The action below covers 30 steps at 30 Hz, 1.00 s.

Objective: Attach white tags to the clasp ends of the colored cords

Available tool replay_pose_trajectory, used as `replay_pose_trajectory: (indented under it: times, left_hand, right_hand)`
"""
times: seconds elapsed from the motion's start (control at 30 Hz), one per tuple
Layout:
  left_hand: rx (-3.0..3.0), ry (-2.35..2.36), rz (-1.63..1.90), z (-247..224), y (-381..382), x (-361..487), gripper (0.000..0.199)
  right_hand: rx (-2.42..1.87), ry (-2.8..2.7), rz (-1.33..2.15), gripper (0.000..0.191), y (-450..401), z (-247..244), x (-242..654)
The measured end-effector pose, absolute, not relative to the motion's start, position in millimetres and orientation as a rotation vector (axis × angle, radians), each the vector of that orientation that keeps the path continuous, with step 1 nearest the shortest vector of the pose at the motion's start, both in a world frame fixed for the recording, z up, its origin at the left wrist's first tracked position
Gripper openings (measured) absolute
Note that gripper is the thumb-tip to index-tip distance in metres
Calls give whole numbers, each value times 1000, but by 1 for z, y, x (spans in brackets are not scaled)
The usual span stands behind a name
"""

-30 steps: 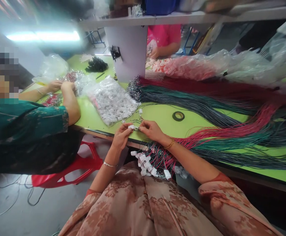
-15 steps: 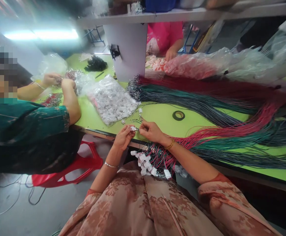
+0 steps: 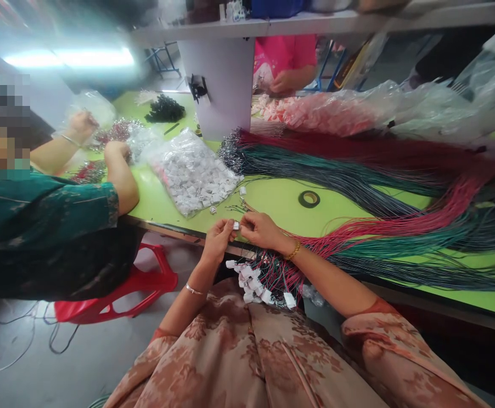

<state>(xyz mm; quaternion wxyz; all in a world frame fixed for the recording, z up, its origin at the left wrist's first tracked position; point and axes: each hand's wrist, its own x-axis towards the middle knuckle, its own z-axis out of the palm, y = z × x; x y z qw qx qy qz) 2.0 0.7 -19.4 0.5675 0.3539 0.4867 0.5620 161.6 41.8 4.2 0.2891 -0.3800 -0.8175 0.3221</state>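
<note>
Between the fingertips of my left hand (image 3: 218, 237) is a small white plastic connector (image 3: 236, 225). My right hand (image 3: 258, 229) is pinched closed right beside it, its fingers near the connector's right side; what they grip, probably a thin wire end, is too small to make out. Below my hands, at the table edge, hangs a bundle of finished-looking white connectors (image 3: 251, 283) on red, green and dark wires. A few loose wire ends (image 3: 234, 208) and a single white connector (image 3: 242, 191) lie just beyond my fingers.
A clear bag of white connectors (image 3: 199, 175) lies ahead. Long red, green and dark wires (image 3: 379, 238) stretch to the right, with a black tape roll (image 3: 309, 199) among them. A co-worker in a green sleeve (image 3: 81, 198) sits left, near a red stool (image 3: 145, 283); another person (image 3: 285, 62) works opposite.
My left hand has moved slightly right and turned the white connector, bringing it closer to my right hand. My right hand has barely shifted. The co-workers' hands have moved.
</note>
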Motion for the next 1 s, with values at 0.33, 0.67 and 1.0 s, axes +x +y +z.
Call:
replay_pose_trajectory:
  times: [0.33,0.67,1.0]
  left_hand:
    - [854,1261,1248,-21,-12,1,40]
    - [856,1219,1224,-21,-7,-11,36]
    - [637,1034,1340,-26,-5,-2,33]
  right_hand:
    - [-968,-2316,864,16,41,-3,167]
    - [-1529,-2561,388,21,82,-6,160]
    - [-1246,-2184,734,12,89,-2,159]
